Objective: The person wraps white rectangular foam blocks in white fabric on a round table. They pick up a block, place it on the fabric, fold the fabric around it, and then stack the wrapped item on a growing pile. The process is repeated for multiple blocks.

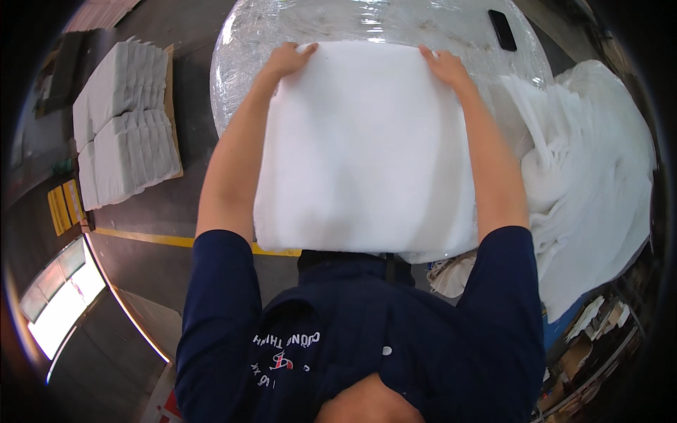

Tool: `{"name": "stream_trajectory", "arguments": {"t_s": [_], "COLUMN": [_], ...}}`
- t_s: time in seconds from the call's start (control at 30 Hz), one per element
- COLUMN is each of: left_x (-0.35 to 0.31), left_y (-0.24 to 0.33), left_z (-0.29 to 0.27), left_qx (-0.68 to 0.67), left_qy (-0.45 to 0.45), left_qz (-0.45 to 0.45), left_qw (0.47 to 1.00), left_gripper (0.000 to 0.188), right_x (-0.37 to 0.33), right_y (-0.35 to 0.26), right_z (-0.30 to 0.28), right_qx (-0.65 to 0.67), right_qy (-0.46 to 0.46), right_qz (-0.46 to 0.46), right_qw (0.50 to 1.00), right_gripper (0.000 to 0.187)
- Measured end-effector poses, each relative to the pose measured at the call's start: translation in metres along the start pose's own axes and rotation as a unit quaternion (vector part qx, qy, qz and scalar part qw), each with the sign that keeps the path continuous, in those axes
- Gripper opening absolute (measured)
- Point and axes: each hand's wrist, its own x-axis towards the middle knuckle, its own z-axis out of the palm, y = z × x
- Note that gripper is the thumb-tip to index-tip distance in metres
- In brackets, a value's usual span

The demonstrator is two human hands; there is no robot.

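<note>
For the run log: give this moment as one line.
left hand: grips far-left corner of white sheet | right hand: grips far-right corner | sheet: flat on wrapped round table

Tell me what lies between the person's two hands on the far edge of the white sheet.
In the head view, only the white padding sheet's far edge spans from the left hand to the right hand; beyond it, plastic-wrapped round table.

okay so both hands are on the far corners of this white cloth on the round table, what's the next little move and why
Probably draw the far edge back toward the body to fold it. The left hand and right hand each grip a far corner of the white cloth, which lies flat on the plastic-wrapped round table; folded stacks lie on the left.
</note>
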Motion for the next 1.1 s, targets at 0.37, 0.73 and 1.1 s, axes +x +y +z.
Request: {"name": "stream_trajectory", "arguments": {"t_s": [0.37, 0.73, 1.1], "left_x": [-0.196, -0.241, -0.243], "left_y": [-0.082, -0.111, -0.086], "left_z": [0.043, 0.059, 0.072], "left_qx": [-0.070, -0.117, -0.072], "left_qy": [0.224, 0.029, 0.062], "left_qz": [0.090, -0.023, -0.009], "left_qw": [0.968, 0.992, 0.995], "left_gripper": [0.062, 0.069, 0.086], "right_x": [-0.273, -0.432, -0.667], "right_y": [0.124, 0.162, 0.164], "right_z": [0.083, 0.195, 0.379], "right_qx": [0.190, 0.282, 0.498], "right_qy": [0.254, 0.365, 0.037], "right_qz": [0.010, 0.221, 0.571], "right_qw": [0.948, 0.859, 0.651], "right_gripper": [0.050, 0.046, 0.035]}}
